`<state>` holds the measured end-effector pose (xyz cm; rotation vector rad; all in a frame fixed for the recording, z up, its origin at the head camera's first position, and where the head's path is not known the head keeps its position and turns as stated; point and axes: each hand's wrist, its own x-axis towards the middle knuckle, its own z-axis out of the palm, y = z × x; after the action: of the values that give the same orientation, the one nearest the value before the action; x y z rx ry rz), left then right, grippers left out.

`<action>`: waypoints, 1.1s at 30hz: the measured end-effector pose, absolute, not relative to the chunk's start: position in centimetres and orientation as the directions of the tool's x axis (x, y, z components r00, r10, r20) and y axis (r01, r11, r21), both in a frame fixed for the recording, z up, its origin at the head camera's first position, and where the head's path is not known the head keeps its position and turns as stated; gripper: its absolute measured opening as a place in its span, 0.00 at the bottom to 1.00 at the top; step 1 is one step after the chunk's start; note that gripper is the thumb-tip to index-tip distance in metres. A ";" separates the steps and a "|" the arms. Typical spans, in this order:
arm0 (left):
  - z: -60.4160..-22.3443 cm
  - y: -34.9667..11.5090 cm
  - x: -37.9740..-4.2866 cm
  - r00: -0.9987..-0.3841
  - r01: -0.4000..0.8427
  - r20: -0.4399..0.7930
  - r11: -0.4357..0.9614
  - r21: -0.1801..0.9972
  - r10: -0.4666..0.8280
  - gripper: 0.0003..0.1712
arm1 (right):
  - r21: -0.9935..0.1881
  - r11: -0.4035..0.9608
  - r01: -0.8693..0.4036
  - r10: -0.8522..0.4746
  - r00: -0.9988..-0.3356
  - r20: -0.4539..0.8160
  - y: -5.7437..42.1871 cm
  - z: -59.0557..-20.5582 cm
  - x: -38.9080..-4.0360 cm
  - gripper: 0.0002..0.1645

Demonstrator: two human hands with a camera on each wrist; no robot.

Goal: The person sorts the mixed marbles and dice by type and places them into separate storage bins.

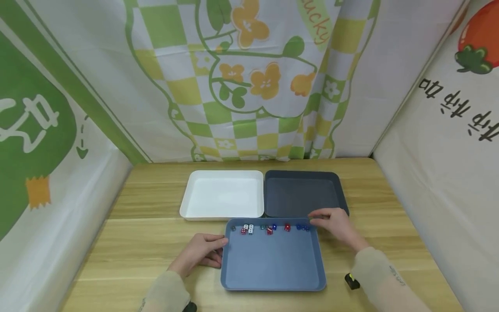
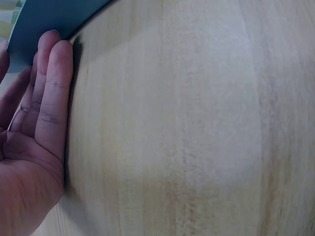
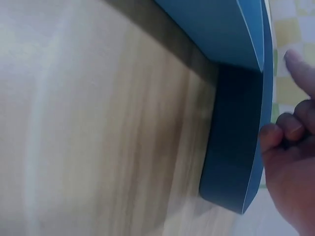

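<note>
A blue-grey tray (image 1: 273, 264) lies on the table, with small red, white, blue and green dice along its far side. My left hand (image 1: 204, 251) grips its left rim, thumb over the edge and fingers against the outer wall. In the left wrist view its fingers (image 2: 54, 88) lie along the tray's side. At the far right corner, my right hand (image 1: 331, 222) has thumb and index finger close together beside blue dice (image 1: 303, 227); I cannot tell if they pinch something. The other fingers (image 3: 290, 128) are curled in the right wrist view.
Behind the blue-grey tray stand a white tray (image 1: 222, 195) on the left and a dark navy tray (image 1: 304, 197) on the right, side by side. A small black object (image 1: 352, 281) lies near the right sleeve. Printed curtains (image 1: 253, 130) hang beyond the wooden table (image 1: 148, 195).
</note>
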<state>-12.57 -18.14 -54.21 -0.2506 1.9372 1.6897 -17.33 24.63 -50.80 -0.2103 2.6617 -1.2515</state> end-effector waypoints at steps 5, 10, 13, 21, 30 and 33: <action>-54.3 -18.2 -12.7 -0.830 -0.474 -0.506 0.181 0.862 0.233 0.36 | -0.819 0.573 0.004 -0.203 -0.968 -0.147 25.6 -50.5 -18.8 0.21; -54.3 -18.2 -12.7 -0.832 -0.469 -0.498 0.171 0.867 0.245 0.35 | -0.846 0.533 0.020 -0.201 -0.968 -0.150 26.2 -50.3 -20.3 0.23; -54.4 -18.3 -12.7 -0.831 -0.468 -0.498 0.171 0.867 0.247 0.34 | -0.849 0.529 0.014 -0.206 -0.968 -0.144 26.4 -50.2 -21.2 0.25; -54.6 -18.3 -12.5 -0.832 -0.468 -0.498 0.172 0.867 0.246 0.33 | -0.864 0.502 0.039 -0.201 -0.966 -0.160 26.8 -50.5 -23.6 0.28; -54.8 -18.5 -12.7 -0.828 -0.470 -0.501 0.176 0.865 0.253 0.32 | -0.859 0.511 0.040 -0.201 -0.966 -0.164 26.2 -50.5 -25.3 0.26; -54.9 -18.5 -12.6 -0.830 -0.465 -0.496 0.176 0.868 0.255 0.32 | -0.854 0.518 0.044 -0.194 -0.967 -0.168 26.0 -50.6 -25.8 0.25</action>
<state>-12.61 -18.50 -54.91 -0.1973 1.9099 1.7081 -25.79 25.99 -50.63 -0.1272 2.5179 -1.4276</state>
